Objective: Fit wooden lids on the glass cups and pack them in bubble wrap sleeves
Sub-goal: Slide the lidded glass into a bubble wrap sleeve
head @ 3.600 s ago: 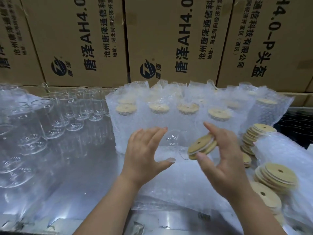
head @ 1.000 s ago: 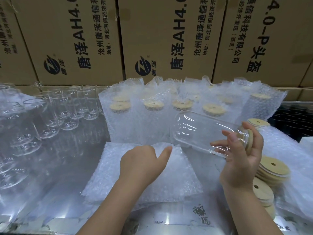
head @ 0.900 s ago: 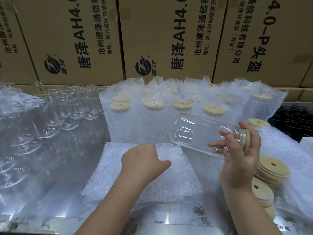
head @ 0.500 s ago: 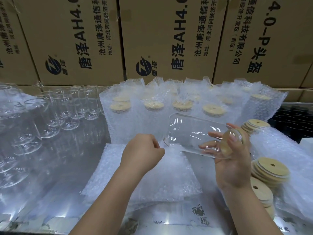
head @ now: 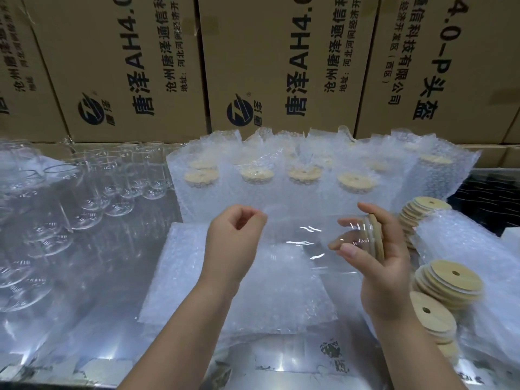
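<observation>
- The glass cup (head: 304, 235) is held on its side in the right hand (head: 385, 277), whose fingers are curled round the rim end. The wooden lid (head: 375, 240), already fitted, is pressed against the palm side of that grip, probably so that it cannot slip off.
- The cup's base is pointed away from the grip, towards the left hand (head: 233, 249), so that the closed end can be fed in first.
- The left hand's thumb and fingertips are pinched together, apparently on the edge of the top bubble wrap sleeve (head: 281, 291). The film within the pinch is too blurred to confirm. The mouth is judged to be lifted open just ahead of the cup's base.
- The rest of the sleeve pile is lying flat below both grips.
- Loose lids (head: 447, 280) are stacked just outside the right wrist, within easy reach.
- Wrapped cups (head: 309, 175) are stood beyond both hands; bare cups (head: 112, 181) are kept beyond the left hand.
</observation>
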